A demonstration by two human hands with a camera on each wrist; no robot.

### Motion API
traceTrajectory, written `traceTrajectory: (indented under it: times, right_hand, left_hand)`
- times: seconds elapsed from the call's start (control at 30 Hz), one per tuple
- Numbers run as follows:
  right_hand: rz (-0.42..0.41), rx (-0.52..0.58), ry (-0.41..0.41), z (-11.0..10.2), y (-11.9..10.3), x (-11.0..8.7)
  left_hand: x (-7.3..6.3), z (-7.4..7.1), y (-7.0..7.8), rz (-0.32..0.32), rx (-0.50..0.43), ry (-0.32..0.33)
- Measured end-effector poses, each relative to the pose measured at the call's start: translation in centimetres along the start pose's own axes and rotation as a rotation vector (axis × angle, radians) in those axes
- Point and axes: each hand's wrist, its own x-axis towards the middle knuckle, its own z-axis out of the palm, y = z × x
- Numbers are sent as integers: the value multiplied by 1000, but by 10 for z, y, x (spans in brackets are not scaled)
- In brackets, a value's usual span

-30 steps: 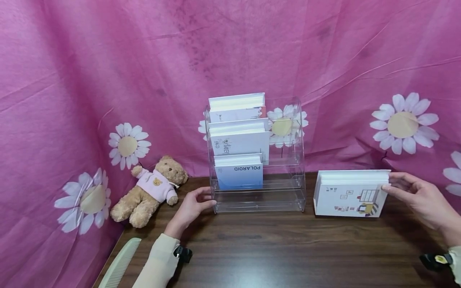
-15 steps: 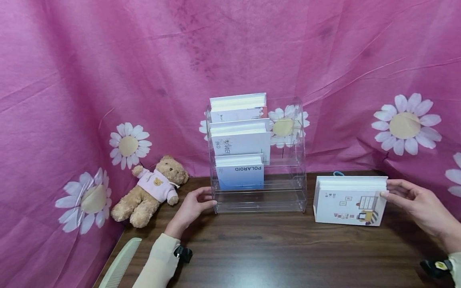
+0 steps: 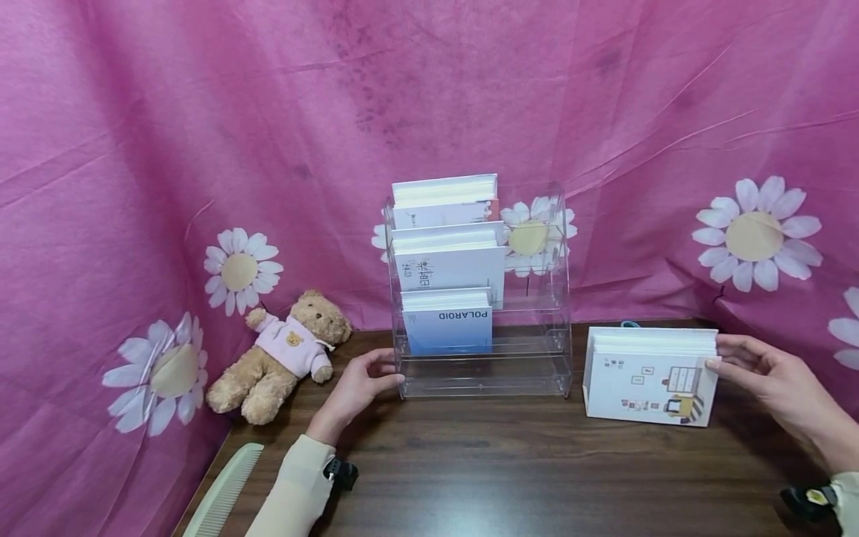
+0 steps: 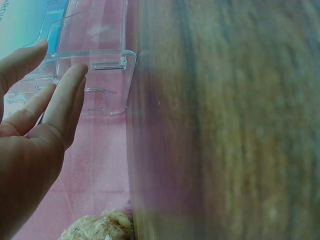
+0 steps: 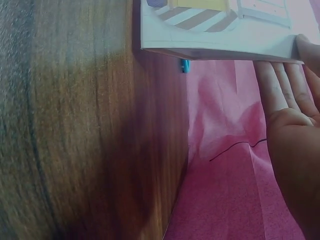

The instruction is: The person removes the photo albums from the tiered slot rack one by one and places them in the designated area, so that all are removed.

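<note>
A clear acrylic rack (image 3: 479,388) with stepped tiers stands at mid-table. It holds two white albums, an upper one (image 3: 443,216) and a middle one (image 3: 452,268), and a blue POLAROID album (image 3: 448,332) below. Against its lower left side rests my left hand (image 3: 356,388), with fingers nearly straight in the left wrist view. To the right, a white photo album (image 3: 647,384) with a room drawing on its cover stands on the table, page edges upward. My right hand (image 3: 781,380) pinches its right edge, thumb in front and fingers behind; the fingertips are partly hidden.
A teddy bear (image 3: 288,350) in a pink top lies at the back left. Near the left table edge is a pale green comb (image 3: 224,492). Behind the album shows a small blue loop (image 3: 629,324). A pink flowered curtain (image 3: 470,89) hangs behind the table (image 3: 503,470).
My right hand has brought the white photo album a little toward me and slightly left, and a blue loop behind it has come into view. My left hand stays at the rack.
</note>
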Motion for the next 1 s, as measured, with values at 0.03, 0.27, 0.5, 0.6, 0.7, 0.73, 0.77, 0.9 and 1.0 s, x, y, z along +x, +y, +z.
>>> traceTrajectory:
  times: [0.03,0.27,0.5,0.6,0.7,0.73,0.77,0.9,1.0]
  right_hand:
    - [-4,-2,2,0,0,0]
    - [-24,-36,31,3,0,0]
    - [-3,-112,71,8,-3,0]
    - [17,-133,77,10,-4,1]
    - [28,-149,76,10,-4,2]
    - [29,-151,74,10,-3,1]
    - [34,-161,77,10,-2,1]
    - [41,-184,90,10,1,1]
    - [28,-161,86,11,4,1]
  left_hand:
    - [0,0,0,0,1,0]
    - [0,0,1,-10,1,2]
    - [-1,-1,2,-10,1,2]
    - [-2,-1,2,-11,7,4]
    - [-2,-1,2,-11,17,6]
    - [-2,-1,2,-9,19,5]
    - [-2,-1,2,-10,20,6]
    - [0,-1,2,-13,14,9]
    - [1,-1,1,-15,10,11]
